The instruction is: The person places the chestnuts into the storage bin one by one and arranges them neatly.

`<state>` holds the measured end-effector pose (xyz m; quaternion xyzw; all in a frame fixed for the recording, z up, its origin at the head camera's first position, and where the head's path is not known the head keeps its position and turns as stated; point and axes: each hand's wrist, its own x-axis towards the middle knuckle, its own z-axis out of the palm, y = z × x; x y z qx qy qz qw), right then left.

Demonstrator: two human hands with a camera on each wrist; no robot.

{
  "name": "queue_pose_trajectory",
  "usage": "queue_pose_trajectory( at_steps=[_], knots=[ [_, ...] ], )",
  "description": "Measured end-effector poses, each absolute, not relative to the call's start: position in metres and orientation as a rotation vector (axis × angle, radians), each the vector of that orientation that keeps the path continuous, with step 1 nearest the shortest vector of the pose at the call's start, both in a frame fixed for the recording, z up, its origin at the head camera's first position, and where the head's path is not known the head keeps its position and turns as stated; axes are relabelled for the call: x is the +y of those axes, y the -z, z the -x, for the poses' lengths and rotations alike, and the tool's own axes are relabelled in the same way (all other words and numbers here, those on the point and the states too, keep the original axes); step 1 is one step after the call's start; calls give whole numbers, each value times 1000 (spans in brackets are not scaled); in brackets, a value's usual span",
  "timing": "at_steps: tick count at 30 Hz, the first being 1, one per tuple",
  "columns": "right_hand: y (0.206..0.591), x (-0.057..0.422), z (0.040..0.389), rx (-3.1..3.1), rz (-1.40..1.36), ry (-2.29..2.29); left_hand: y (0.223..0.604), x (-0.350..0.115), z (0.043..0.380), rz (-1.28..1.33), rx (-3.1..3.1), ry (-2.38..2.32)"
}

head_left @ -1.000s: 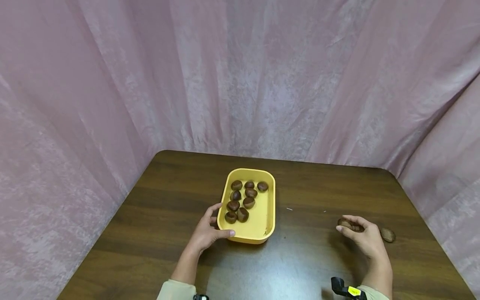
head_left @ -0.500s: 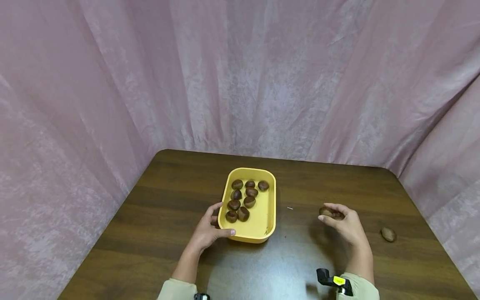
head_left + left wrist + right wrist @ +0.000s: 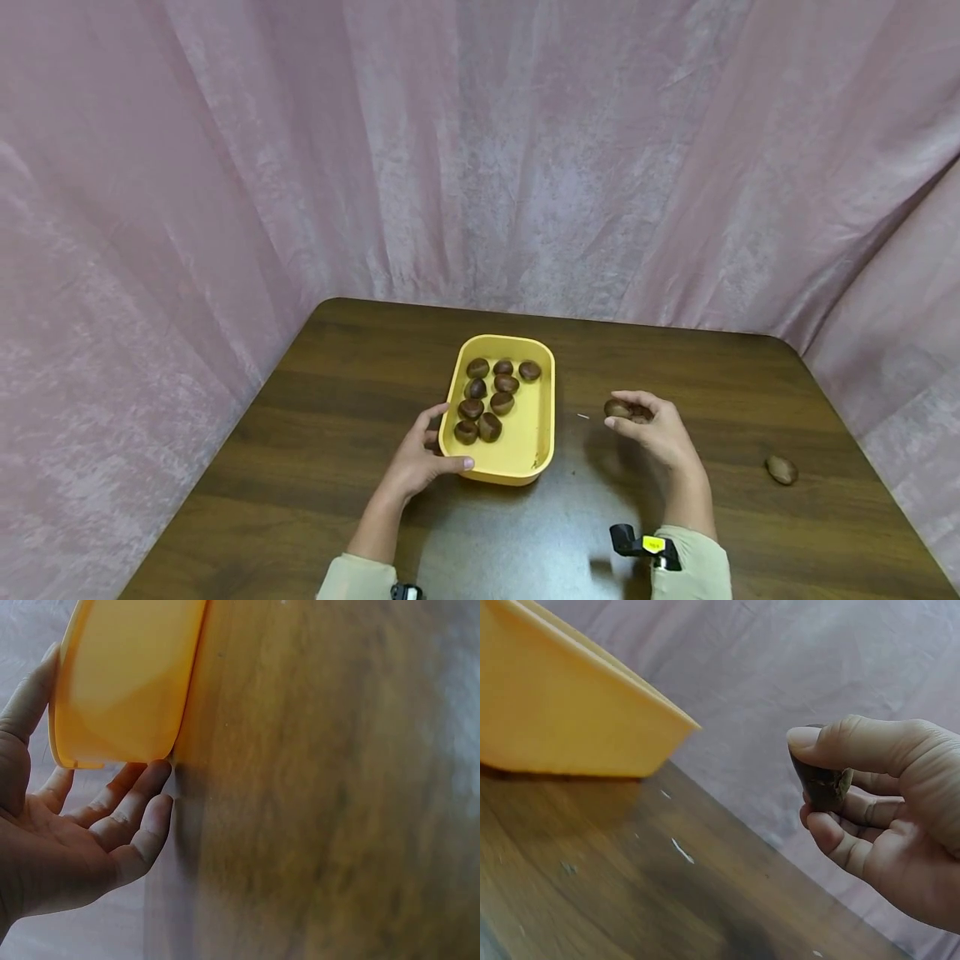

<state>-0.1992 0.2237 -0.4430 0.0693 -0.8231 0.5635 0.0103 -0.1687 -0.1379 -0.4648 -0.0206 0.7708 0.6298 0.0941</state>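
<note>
A yellow plastic box (image 3: pixel 546 417) stands on the table with several brown chestnuts (image 3: pixel 502 403) lying inside, mostly along its left half. My left hand (image 3: pixel 415 463) grips its near left corner, the thumb over the near rim and the fingers against the left wall. To the right of the box, my right hand (image 3: pixel 660 429) holds a chestnut (image 3: pixel 821 784) between thumb and fingertips, raised above the table. Whether something more lies deeper in that hand, I cannot tell. One loose chestnut (image 3: pixel 782 469) lies on the table farther right.
The dark wooden table (image 3: pixel 360 358) has a thin whitish sliver (image 3: pixel 582 416) between the box and my right hand. Pink curtains (image 3: pixel 525 167) hang behind and at the sides of the table.
My right hand has carried the chestnut left toward the box, away from the loose one, which stays put. The left hand and the box hold their place.
</note>
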Motion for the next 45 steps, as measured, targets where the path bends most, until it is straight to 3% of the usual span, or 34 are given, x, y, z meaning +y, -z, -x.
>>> queue_pose_trajectory(
  at_steps=[15, 25, 45],
  knots=[
    [415, 192, 227, -2630, -456, -1870, 464, -138, 169, 79, 2306, -1847],
    [421, 186, 256, -2751, -505, -1896, 465, -140, 168, 61, 2309, -1852],
    [403, 153, 287, -2932, -620, -1659, 462, -138, 168, 57, 2271, -1877]
  ],
)
